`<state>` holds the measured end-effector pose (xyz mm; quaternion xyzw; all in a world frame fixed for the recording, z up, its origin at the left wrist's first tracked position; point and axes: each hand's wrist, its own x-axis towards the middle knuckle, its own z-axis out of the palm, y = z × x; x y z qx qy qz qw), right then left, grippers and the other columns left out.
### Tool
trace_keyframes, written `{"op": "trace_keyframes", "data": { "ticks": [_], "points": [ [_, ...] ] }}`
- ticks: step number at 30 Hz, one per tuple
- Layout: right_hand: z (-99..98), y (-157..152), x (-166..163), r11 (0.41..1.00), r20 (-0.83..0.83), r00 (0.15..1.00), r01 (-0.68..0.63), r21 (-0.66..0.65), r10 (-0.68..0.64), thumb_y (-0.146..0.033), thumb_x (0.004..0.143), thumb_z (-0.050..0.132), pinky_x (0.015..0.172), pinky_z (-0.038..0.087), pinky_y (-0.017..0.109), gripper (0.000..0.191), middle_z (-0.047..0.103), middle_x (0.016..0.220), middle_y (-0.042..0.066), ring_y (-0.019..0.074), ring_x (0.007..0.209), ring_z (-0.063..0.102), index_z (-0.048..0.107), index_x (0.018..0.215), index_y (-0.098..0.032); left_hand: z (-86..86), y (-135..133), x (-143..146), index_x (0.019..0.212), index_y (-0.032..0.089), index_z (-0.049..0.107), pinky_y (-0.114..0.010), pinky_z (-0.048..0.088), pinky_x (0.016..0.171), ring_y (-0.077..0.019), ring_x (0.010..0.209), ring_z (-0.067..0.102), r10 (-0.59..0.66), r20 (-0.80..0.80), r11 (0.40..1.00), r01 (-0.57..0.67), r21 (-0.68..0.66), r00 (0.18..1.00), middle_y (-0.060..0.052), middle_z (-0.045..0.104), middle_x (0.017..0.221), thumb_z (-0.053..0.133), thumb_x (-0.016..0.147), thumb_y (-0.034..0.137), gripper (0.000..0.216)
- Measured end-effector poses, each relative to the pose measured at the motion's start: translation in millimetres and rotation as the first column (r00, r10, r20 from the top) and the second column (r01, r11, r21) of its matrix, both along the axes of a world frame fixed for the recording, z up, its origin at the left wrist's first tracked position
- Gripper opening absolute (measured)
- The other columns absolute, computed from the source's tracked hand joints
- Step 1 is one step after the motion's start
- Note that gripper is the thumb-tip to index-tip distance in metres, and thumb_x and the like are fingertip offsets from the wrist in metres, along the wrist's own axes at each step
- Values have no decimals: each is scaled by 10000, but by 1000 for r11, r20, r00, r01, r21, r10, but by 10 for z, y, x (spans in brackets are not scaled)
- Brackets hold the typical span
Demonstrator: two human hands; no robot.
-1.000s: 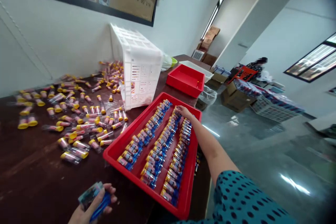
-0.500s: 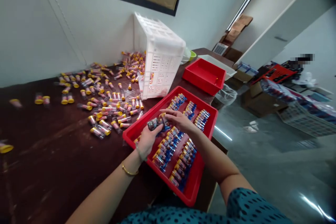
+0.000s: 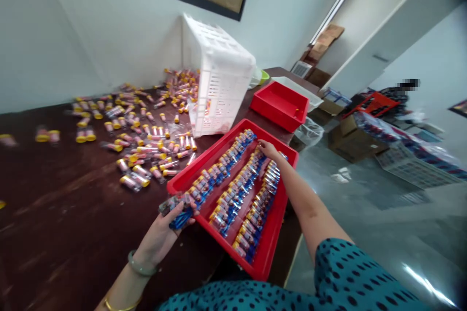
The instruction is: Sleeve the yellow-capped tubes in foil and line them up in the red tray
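My left hand [image 3: 162, 235] is closed around a bunch of small blue pieces [image 3: 181, 219] with dark and clear ends, just off the near-left corner of a red tray [image 3: 265, 265]. Their exact kind is too blurred to tell. Inside the tray lie three slanting rows of small clear tubes [image 3: 233, 189] with yellow caps and blue ends. My right hand [image 3: 269, 149] reaches over to the far end of the middle row. Its fingertips pinch a yellow-capped tube [image 3: 260, 147] there, partly hidden by the fingers.
Many loose yellow-capped tubes [image 3: 140, 170] are scattered over the dark table [image 3: 73, 199]. A white plastic crate [image 3: 222, 82] lies on its side behind the tray. A smaller red bin [image 3: 279, 107] stands at the back right. Cardboard boxes [image 3: 355, 141] are on the floor at right.
My hands have parted. The left moved toward me and leftward with its bunch; the right went to the middle row's far end. More tubes now lie in the rows.
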<state>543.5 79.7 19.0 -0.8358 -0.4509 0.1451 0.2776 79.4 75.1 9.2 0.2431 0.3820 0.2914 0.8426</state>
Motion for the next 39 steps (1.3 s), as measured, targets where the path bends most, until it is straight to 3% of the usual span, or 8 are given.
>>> {"op": "trace_keyframes", "data": {
  "ticks": [5,9,13,17,20,26,34,39],
  "points": [
    [11,664,-979,969,132,961,-247,1,244,-276,978,509,967,479,392,276,624,1237,118,215,1108,596,618,1194,-144,-137,-119,-626,814,114,729,-232,570,582,-179,713,698,150,-143,989,-148,25,978,-75,726,758,764,764,251,150],
    [-121,1198,-2424,792,108,785,-597,-129,610,-261,888,607,800,482,244,196,745,929,51,169,870,669,724,1001,-151,-159,-163,-838,807,105,720,-233,557,577,-178,686,688,239,-179,969,-221,112,954,-74,722,737,811,704,312,248],
    [-272,1416,-3466,677,132,671,-679,-286,729,-135,758,697,763,479,298,69,737,823,159,258,834,688,737,787,-87,-122,-178,-885,777,102,714,-243,546,550,-179,641,685,333,-216,927,-276,255,918,-72,719,706,818,688,337,272],
    [-190,1424,-3634,637,159,622,-704,-315,766,-78,790,607,824,478,363,136,710,934,224,312,929,669,733,839,-62,-139,-164,-995,772,103,719,-268,547,542,-179,604,681,409,-234,888,-325,327,882,-74,727,705,810,687,383,307],
    [-14,1272,-3566,610,163,588,-757,-233,792,-117,850,544,890,463,354,215,668,1080,168,262,993,634,726,964,-108,-193,-139,-1070,739,99,719,-270,544,548,-168,580,668,450,-251,870,-357,341,857,-62,713,653,828,662,377,308],
    [201,572,-3753,265,5,275,-932,246,961,-258,900,594,914,464,313,160,565,1035,76,176,968,571,716,918,-156,-192,-114,-953,811,133,728,-271,539,546,-168,603,666,475,-154,855,-413,313,866,-26,720,673,846,636,364,313],
    [277,362,-3590,300,-111,279,-885,357,954,-244,912,593,923,474,360,129,573,1070,88,190,1008,560,681,967,-168,-58,-154,-907,725,140,689,-266,531,541,-150,555,643,408,-171,884,-340,322,897,-5,694,630,869,601,325,286],
    [377,399,-3304,644,-555,361,-591,486,750,-316,912,605,717,514,270,245,633,1004,50,126,796,596,625,1124,-195,-39,-134,-927,668,145,678,-243,493,537,-122,551,602,369,-169,886,-291,361,914,16,662,602,894,539,234,266]
  ]
}}
